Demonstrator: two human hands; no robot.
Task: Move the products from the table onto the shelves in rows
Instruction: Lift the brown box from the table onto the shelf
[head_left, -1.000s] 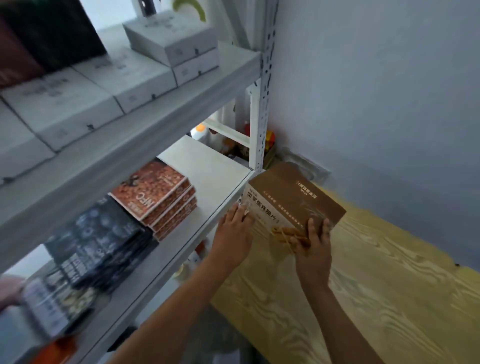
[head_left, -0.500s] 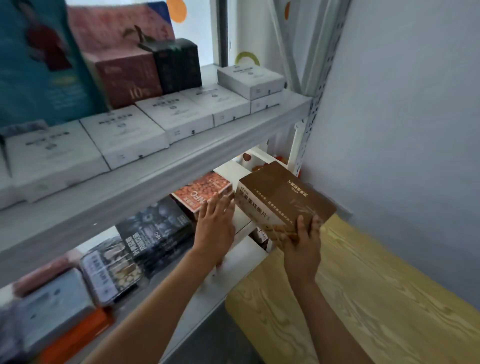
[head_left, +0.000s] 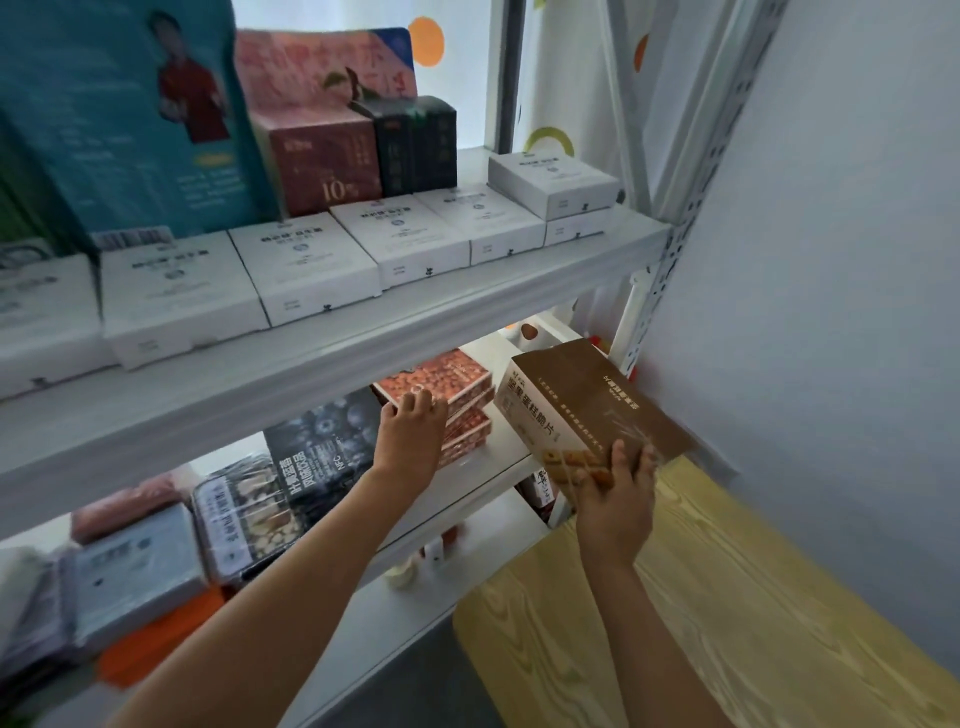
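The right hand (head_left: 613, 499) grips a brown box (head_left: 587, 410) above the wooden table (head_left: 727, 597), beside white shelves (head_left: 332, 358); the left hand (head_left: 410, 431), fingers relaxed, touches the red boxes (head_left: 441, 376).

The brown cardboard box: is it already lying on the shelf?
No, the brown cardboard box is held tilted in the right hand.
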